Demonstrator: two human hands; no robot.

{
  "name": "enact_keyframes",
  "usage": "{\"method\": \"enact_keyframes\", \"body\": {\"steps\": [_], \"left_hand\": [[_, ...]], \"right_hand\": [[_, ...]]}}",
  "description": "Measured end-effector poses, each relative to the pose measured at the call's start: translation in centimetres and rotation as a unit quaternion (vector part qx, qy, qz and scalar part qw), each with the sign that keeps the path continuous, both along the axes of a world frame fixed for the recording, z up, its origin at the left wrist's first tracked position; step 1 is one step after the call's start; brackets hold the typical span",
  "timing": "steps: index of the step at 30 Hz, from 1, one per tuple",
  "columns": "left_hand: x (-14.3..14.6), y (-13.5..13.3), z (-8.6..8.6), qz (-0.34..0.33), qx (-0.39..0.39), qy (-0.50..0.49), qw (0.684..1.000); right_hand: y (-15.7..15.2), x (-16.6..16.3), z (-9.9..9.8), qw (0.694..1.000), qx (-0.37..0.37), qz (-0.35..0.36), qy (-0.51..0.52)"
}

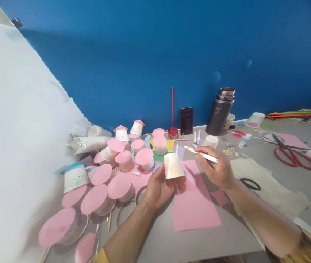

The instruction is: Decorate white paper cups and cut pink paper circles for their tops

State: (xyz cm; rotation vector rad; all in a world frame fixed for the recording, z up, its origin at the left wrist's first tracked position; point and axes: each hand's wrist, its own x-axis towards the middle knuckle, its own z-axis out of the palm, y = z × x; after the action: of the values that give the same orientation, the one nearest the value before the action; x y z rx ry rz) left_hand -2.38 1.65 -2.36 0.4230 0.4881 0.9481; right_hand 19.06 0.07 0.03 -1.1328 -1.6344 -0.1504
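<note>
left hand (158,188): fingers closed round the lower part of a paper cup (173,166), gripping it from below

cup: upside down and a bit tilted, held up in the middle of the scene, just over the left edge of the pink sheet (196,208) lying on the table (199,244)

right hand (218,170): fingers pinched shut on a white pen (201,155), with the tip pointing left at the cup. It's close, but I can't tell if it touches

squash risk: I reckon the cup wall is thin, so a tighter squeeze or a hard pen push could dent it

wobble risk: the cup hangs in the air with nothing under it and its side is curved, so a pen stroke could easily skid off line

smudge risk: there's a faint mark on the cup's side right by the gripping fingers, and wet ink there could smear

elbow risk: the pile of pink-topped cups (117,175) sits just left of the left forearm, so a careless swing could topple a few

not sure: whether the pen's cap is on or off. It's too small to see
</note>
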Motion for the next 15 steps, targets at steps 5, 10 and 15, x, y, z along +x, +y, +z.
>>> {"method": "enact_keyframes", "body": {"steps": [5, 10, 15], "left_hand": [[-0.1, -0.2, 0.0, -0.019, 0.050, 0.011, 0.999], [-0.1, -0.2, 0.2, -0.009, 0.078, 0.036, 0.996], [-0.1, 0.0, 0.2, 0.011, 0.076, 0.025, 0.997]], "right_hand": [[1.3, 0.4, -1.4, 0.999, -0.040, 0.005, -0.005], [2.0, 0.7, -2.1, 0.995, -0.094, 0.021, -0.023], [1.9, 0.8, -1.7, 0.972, -0.233, -0.001, -0.023]]}}
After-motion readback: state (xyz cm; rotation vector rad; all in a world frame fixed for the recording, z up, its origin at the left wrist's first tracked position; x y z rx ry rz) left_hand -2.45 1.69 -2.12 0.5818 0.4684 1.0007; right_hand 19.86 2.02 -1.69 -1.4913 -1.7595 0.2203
